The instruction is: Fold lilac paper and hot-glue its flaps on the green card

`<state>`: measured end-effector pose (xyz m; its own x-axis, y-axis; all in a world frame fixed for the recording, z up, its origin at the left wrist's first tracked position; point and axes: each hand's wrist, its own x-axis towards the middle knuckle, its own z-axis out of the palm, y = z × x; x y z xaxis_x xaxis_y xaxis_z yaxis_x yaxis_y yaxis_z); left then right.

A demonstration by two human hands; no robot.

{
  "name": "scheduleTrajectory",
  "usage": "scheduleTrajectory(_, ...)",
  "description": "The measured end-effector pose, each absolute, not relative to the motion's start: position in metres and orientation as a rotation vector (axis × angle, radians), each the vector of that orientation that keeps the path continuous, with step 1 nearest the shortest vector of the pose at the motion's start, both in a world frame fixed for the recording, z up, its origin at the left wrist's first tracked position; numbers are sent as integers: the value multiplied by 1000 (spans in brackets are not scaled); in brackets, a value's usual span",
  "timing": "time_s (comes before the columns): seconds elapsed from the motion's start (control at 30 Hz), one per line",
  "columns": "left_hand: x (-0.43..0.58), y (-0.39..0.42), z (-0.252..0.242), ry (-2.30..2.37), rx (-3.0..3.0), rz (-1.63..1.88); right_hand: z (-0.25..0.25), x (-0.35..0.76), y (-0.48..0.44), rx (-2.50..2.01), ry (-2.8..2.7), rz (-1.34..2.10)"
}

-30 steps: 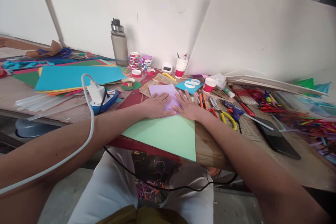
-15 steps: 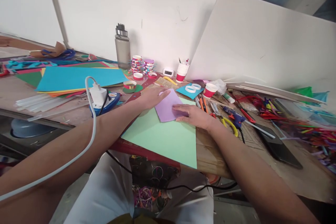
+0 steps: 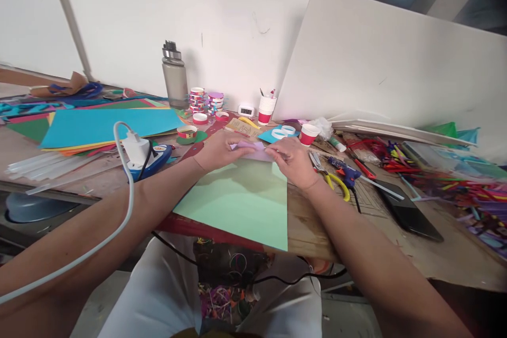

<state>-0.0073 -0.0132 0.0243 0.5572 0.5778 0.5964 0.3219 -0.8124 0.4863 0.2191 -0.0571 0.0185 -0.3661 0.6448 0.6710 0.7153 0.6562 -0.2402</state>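
Note:
A purple paper [image 3: 257, 153] is held up in both hands, seen at a low angle, with its top edge bent. My left hand [image 3: 222, 151] pinches its left end between thumb and fingers. At the right end, my right hand [image 3: 292, 160] grips it the same way. Beneath them a light green sheet [image 3: 237, 206] lies flat at the table's front edge. Just behind my hands is a blue sheet [image 3: 273, 134] with white rings on it.
Left: blue sheet stack [image 3: 111, 124], blue power strip [image 3: 158, 158] with a white cable crossing my left forearm. Back: bottle [image 3: 175, 82], ring stacks, clock [image 3: 246, 110], cups [image 3: 266, 110]. Right: yellow-handled pliers [image 3: 340, 186], glue gun [image 3: 348, 175], black phone [image 3: 410, 214], colourful strips.
The purple paper lay flat under my spread hands; now it is lifted and bent between them. Both hands have closed on its ends. The whole view has shifted slightly.

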Motion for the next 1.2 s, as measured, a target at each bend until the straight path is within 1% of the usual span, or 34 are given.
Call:
scheduleTrajectory(0.07,-5,-14,24,802,2351,1318,22,222,-56,-991,-1956,69)
scheduleTrajectory(0.17,-2,-14,27,755,2143,1558,22,224,-51,-958,-1714,453)
scheduleTrajectory(0.23,-1,-14,31,723,1990,1646,18,223,-48,-983,-1595,656)
scheduleTrajectory(0.3,0,-13,33,697,1811,1694,13,220,-45,-1017,-1523,738)
scheduleTrajectory(0.37,1,-11,32,636,1683,1657,9,218,-44,-1035,-1461,736)
scheduleTrajectory(0.47,2,-9,28,562,1672,1403,8,217,-44,-1006,-1351,748)
scheduleTrajectory(0.57,3,-8,22,664,1703,1201,11,218,-44,-957,-1282,834)
scheduleTrajectory(0.63,4,-6,19,723,1656,1174,13,218,-46,-960,-1272,950)
scheduleTrajectory(0.77,4,2,15,699,1406,1148,11,217,-47,-1051,-1322,1204)
scheduleTrajectory(0.83,4,7,12,743,1283,1103,8,217,-46,-1152,-1374,1185)
scheduleTrajectory(0.9,3,10,8,842,1203,1054,5,219,-46,-1385,-1471,1011)
scheduleTrajectory(1.0,4,12,3,973,1173,1010,7,223,-47,-1699,-1667,458)
scheduleTrajectory(1.07,5,11,1,1004,1171,974,11,226,-51,-1679,-1818,144)
scheduleTrajectory(1.1,6,10,0,1007,1169,942,14,228,-53,-1617,-1923,84)
scheduleTrajectory(1.13,6,9,0,1007,1167,909,16,229,-55,-1540,-2059,99)
scheduleTrajectory(1.2,7,7,1,1004,1171,849,19,231,-60,-1369,-2361,276)
